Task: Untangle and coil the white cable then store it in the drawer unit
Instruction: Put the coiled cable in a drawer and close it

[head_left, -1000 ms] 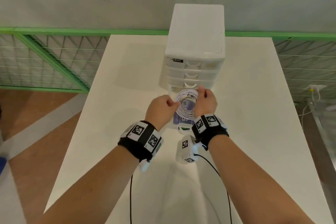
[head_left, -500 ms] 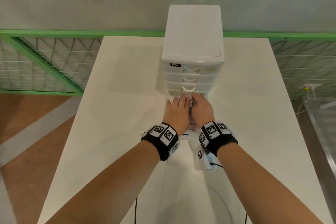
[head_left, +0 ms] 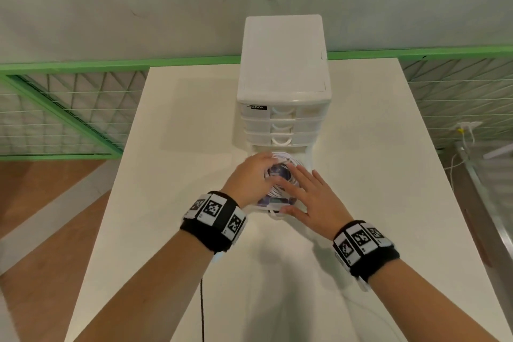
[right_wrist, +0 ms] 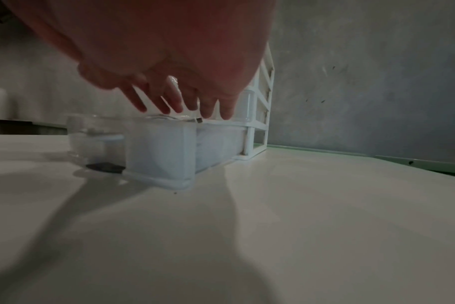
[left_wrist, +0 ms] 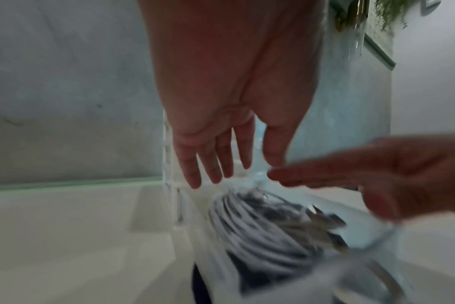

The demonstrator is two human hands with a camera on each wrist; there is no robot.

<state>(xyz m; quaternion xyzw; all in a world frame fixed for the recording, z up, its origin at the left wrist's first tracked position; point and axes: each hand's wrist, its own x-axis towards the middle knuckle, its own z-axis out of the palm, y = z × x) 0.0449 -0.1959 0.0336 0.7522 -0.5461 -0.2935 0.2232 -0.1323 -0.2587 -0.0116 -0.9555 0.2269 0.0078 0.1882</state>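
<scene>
The white cable lies coiled inside the pulled-out bottom drawer of the white drawer unit. My left hand hovers over the coil's left side with straight fingers, holding nothing. My right hand is flat with its fingers spread over the drawer's right side, the thumb near the front rim. The left wrist view shows the left hand above the coil, clear of it. In the right wrist view the right hand sits just above the clear drawer.
The unit stands at the back middle of a white table; its three upper drawers are closed. A green mesh fence and a grey wall lie behind. A black cord hangs from my left wrist over the near table.
A second ago both hands pinched the coil above the drawer, then pressed it down inside. Now both have let go, and the right hand has drawn back with spread fingers.
</scene>
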